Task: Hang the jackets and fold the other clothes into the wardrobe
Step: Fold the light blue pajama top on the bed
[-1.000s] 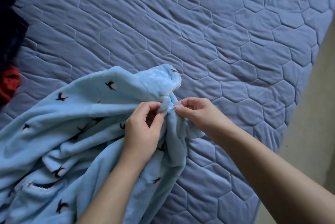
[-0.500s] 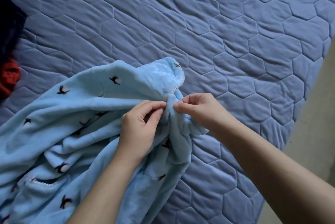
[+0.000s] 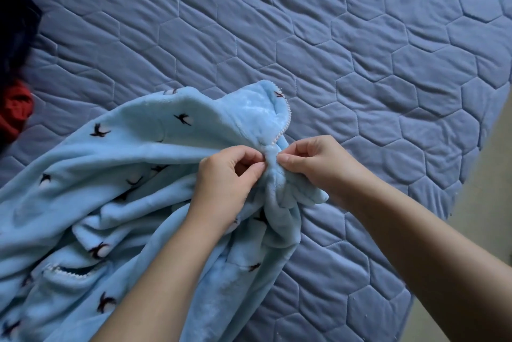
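Observation:
A light blue fleece garment (image 3: 116, 175) with small dark bird prints lies crumpled on the bed, spreading to the lower left. Its collar with pale stitched trim stands up just above my hands. My left hand (image 3: 224, 183) pinches the fleece just below the collar between thumb and fingers. My right hand (image 3: 318, 164) pinches the same bunched fold from the right, fingertips almost meeting those of the left. A trimmed pocket opening shows at the lower left.
The garment lies on a blue quilted bed cover (image 3: 304, 36) with a hexagon pattern. At the far left edge sit a dark cloth (image 3: 13, 23) and a red item (image 3: 16, 111). Pale floor (image 3: 487, 230) shows past the bed's right edge.
Both hands keep pinching the fleece under the collar and have drawn a little closer together. The view has shifted slightly; the garment lies much as before.

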`<state>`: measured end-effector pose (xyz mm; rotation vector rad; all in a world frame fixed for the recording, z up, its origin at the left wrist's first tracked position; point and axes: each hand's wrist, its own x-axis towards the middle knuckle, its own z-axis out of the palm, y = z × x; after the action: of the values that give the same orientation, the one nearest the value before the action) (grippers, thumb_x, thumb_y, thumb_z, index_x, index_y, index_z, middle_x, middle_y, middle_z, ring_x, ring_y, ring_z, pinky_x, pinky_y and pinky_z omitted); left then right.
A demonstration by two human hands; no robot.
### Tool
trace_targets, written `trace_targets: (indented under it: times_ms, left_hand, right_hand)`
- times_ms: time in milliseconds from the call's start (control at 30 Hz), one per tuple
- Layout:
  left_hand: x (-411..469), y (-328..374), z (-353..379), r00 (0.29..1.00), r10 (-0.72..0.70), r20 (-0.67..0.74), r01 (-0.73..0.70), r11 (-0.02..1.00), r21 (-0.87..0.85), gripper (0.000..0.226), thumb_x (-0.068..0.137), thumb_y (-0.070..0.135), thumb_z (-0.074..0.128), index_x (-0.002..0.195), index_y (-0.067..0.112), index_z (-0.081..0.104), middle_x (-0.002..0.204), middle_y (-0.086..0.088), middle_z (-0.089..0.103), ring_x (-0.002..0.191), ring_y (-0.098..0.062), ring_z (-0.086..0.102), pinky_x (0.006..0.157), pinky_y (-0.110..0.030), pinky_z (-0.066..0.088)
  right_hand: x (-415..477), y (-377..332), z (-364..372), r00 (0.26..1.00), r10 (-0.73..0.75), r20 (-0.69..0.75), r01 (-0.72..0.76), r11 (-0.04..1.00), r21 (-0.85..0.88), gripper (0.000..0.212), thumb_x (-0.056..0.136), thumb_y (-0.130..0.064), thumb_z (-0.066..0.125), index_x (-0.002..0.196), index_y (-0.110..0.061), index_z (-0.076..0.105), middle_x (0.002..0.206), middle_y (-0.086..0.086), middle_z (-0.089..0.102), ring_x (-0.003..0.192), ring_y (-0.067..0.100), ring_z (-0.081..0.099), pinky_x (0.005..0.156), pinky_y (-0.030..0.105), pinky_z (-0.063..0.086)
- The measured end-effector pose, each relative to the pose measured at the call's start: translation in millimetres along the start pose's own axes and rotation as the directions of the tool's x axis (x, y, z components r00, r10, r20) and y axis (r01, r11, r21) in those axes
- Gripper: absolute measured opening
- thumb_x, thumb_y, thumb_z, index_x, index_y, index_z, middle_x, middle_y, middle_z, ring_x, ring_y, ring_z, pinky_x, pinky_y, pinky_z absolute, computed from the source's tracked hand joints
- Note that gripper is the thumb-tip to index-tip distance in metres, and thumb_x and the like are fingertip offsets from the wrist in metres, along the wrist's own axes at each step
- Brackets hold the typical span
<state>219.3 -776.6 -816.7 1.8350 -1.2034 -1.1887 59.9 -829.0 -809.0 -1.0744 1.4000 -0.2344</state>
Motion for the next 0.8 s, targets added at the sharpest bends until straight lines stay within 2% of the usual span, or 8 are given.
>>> trace_targets:
  times_ms: [100,167,267,333,400,533,667,800]
  left_hand:
    - [-1,4,-2,0.993,0.117,0.002,-0.116,0.985,0.126,0.011,0.079,0.01,0.072,0.074,0.02,0.069,0.07,0.011,0.065,0.063,-0.001,0.056,0.066,-0.02,0.049]
    - [-2,6,-2,0.986,0.165,0.006,-0.164,0.97,0.181,0.011,0.078,0.01,0.072,0.074,0.019,0.069,0.07,0.01,0.064,0.063,-0.002,0.056,0.065,-0.02,0.048]
    - [-4,6,-1,0.984,0.179,-0.01,-0.174,0.963,0.204,0.008,0.079,0.011,0.071,0.075,0.017,0.07,0.071,0.008,0.065,0.064,-0.006,0.057,0.065,-0.026,0.049]
    - [-4,7,0,0.986,0.168,-0.026,-0.159,0.967,0.197,0.008,0.08,0.012,0.071,0.074,0.018,0.07,0.069,0.008,0.064,0.063,-0.008,0.057,0.065,-0.029,0.049]
    - [-5,7,1,0.986,0.163,-0.044,-0.151,0.968,0.201,0.008,0.079,0.014,0.071,0.073,0.019,0.069,0.068,0.008,0.064,0.063,-0.007,0.058,0.064,-0.029,0.049]
    - [-9,9,2,0.978,0.192,-0.082,-0.171,0.963,0.209,0.008,0.079,0.013,0.071,0.073,0.017,0.069,0.069,0.008,0.064,0.064,-0.007,0.058,0.065,-0.029,0.048]
    - [-17,10,1,0.962,0.244,-0.122,-0.211,0.95,0.231,0.01,0.081,0.013,0.07,0.073,0.016,0.067,0.069,0.008,0.063,0.064,-0.008,0.057,0.064,-0.029,0.048]
    - [-24,11,3,0.934,0.314,-0.171,-0.261,0.927,0.271,0.009,0.082,0.008,0.071,0.076,0.013,0.068,0.071,0.008,0.061,0.064,-0.008,0.056,0.063,-0.026,0.046]
  right_hand:
    - [-2,1,-1,0.999,0.045,0.021,-0.047,0.996,0.076,0.033,0.092,-0.029,0.061,0.078,0.0,0.069,0.066,0.007,0.058,0.057,0.011,0.051,0.057,0.024,0.042]
    - [-3,0,0,0.997,0.076,0.028,-0.077,0.995,0.07,0.045,0.089,-0.041,0.061,0.077,0.001,0.067,0.067,0.01,0.051,0.059,0.016,0.045,0.058,0.028,0.039]
    - [-3,-4,1,0.997,0.08,0.009,-0.08,0.997,0.014,0.053,0.083,-0.048,0.065,0.08,0.004,0.064,0.061,0.008,0.042,0.05,0.015,0.038,0.047,0.023,0.032]
    - [-2,-5,1,0.997,0.069,0.02,-0.07,0.997,0.021,0.056,0.081,-0.047,0.068,0.09,0.008,0.064,0.067,0.012,0.048,0.058,0.021,0.041,0.054,0.029,0.034]
    - [-1,-6,2,0.998,0.067,0.013,-0.067,0.998,0.013,0.05,0.08,-0.045,0.07,0.085,0.004,0.066,0.065,0.012,0.049,0.057,0.022,0.041,0.054,0.031,0.034]
    - [-1,-7,5,0.998,0.031,-0.05,-0.032,0.999,-0.037,0.028,0.083,-0.03,0.068,0.061,-0.013,0.066,0.05,0.006,0.041,0.042,0.012,0.032,0.04,0.018,0.026]
    - [-2,-7,9,0.997,0.01,-0.076,-0.013,0.999,-0.031,0.022,0.085,-0.019,0.064,0.067,-0.006,0.066,0.042,-0.003,0.04,0.033,0.005,0.031,0.034,0.014,0.024]
    - [-4,-5,13,0.996,-0.026,-0.091,0.025,1.0,-0.002,0.023,0.089,-0.015,0.059,0.068,-0.006,0.063,0.037,-0.012,0.04,0.03,0.001,0.033,0.033,0.013,0.025]
